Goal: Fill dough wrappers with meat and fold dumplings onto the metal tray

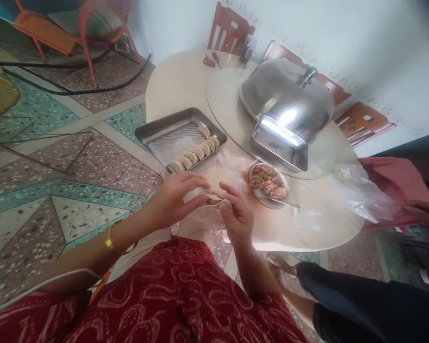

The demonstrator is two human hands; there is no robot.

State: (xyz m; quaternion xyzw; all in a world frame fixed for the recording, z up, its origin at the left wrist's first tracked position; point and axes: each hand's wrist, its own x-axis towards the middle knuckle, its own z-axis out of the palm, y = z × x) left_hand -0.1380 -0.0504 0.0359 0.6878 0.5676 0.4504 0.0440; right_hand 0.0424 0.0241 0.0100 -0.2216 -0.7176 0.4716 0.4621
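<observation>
Both forearms reach up from the bottom of the frame and meet just below its centre. The left hand point(178, 196) comes in from the lower left, back of the hand upward, thumb and fingers pointing right and pinching the near left edge of a folded dough wrapper point(214, 200). The right hand point(239, 214) rises more steeply, its fingers curled toward the left hand, thumb and fingertips grasping the wrapper's right end. The wrapper is thus held between the two, over crumpled clear plastic point(232, 164) at the near edge of the desk point(175, 78). A yellow bracelet point(109, 238) circles the left wrist.

Left of centre, just beyond the left hand, lies a metal tray point(160, 140) with a row of dumplings point(197, 153) along its near right side. Just right of the right hand stands a bowl point(271, 205) of minced filling point(268, 180), a spoon handle point(289, 204) jutting over its rim. Beyond it, at the upper right, a rectangular pan point(280, 147) leans against an overturned perforated metal basin point(282, 85); both crowd the round turntable point(225, 93). Red-handled scissors point(209, 61) lie at the top of the desk. At the right edge, another person's hand point(425, 210) is near a clear bag point(366, 193).
</observation>
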